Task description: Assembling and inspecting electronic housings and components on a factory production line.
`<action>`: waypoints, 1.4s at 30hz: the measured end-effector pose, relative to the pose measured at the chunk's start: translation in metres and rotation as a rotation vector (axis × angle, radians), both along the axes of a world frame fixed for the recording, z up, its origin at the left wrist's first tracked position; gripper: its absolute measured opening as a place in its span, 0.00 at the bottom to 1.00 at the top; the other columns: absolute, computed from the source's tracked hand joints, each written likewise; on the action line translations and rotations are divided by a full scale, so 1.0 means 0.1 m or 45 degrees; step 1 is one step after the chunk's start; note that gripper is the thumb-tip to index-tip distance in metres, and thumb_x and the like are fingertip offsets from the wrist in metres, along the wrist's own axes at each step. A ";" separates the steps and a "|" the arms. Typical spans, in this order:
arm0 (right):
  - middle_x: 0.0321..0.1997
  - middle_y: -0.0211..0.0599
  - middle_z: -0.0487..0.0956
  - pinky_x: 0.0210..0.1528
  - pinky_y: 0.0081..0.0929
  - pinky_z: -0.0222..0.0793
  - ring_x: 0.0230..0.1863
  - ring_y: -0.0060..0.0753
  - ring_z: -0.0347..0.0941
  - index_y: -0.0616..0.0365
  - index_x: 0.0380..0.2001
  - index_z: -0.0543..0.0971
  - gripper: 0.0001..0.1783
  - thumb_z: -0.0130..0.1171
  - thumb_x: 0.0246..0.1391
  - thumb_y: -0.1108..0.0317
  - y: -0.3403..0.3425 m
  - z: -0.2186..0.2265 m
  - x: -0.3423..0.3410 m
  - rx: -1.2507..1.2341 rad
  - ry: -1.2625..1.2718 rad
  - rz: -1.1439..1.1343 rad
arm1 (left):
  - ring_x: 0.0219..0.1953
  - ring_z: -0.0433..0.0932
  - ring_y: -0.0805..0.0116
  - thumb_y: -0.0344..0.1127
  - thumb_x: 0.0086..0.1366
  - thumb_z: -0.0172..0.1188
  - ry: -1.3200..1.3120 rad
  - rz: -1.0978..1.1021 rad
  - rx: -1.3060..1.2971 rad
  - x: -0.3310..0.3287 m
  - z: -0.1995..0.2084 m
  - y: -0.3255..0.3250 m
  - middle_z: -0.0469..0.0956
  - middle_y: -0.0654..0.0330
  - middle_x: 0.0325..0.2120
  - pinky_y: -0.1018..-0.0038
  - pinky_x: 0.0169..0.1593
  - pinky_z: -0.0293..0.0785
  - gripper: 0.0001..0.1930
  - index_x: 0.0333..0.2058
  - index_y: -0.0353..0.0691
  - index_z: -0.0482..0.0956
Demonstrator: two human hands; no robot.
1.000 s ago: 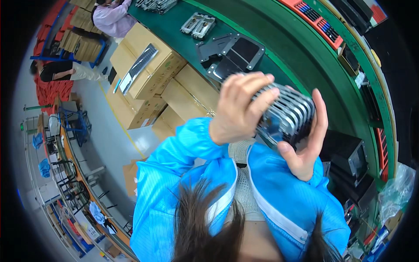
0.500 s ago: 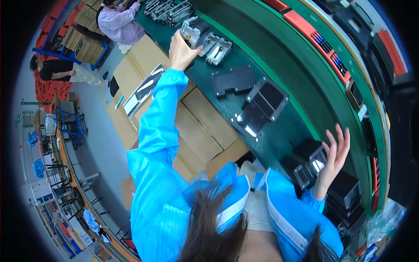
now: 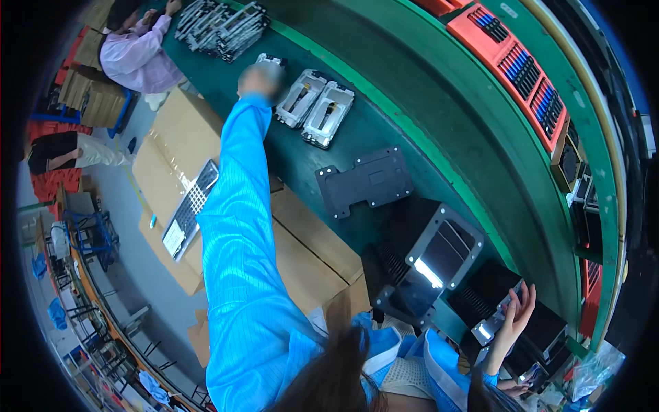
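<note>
My left hand [image 3: 258,82] reaches far out over the green bench, smeared by motion. A silver-and-black metal frame [image 3: 272,60] shows just beyond it; whether the fingers hold it cannot be made out. Right of that hand lie two similar open frames [image 3: 329,115], side by side. A flat black plate [image 3: 374,180] with corner holes lies nearer to me, followed by a stack of glossy black panels [image 3: 449,250]. My right hand [image 3: 516,317] is raised at the right with fingers spread, holding nothing, above more stacked dark panels [image 3: 480,292].
A pile of metal frames [image 3: 223,29] sits at the bench's far end, near a person in a pink top [image 3: 137,58]. Cardboard boxes [image 3: 312,250] stand along the bench's left side, with a keyboard-like panel [image 3: 192,206] on one. Red trays of pens [image 3: 518,69] line the right.
The whole view has shifted. Half a second ago my left hand gripped a stack of metal frames; now it is blurred beside one frame, with the two neighbouring frames uncovered. My right hand stays spread.
</note>
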State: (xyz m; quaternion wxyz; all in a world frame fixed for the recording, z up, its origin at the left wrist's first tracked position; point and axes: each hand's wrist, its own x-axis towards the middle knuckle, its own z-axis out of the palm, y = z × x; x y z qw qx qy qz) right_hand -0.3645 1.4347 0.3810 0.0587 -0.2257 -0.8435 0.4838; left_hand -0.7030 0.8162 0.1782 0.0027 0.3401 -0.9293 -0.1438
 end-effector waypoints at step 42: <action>0.62 0.39 0.67 0.63 0.26 0.56 0.63 0.30 0.60 0.59 0.60 0.64 0.36 0.56 0.56 0.48 -1.45 -0.52 -2.81 -0.409 -0.790 1.333 | 0.59 0.63 0.51 0.37 0.58 0.62 1.162 0.045 0.497 1.97 0.04 2.02 0.63 0.46 0.55 0.63 0.62 0.57 0.31 0.58 0.32 0.61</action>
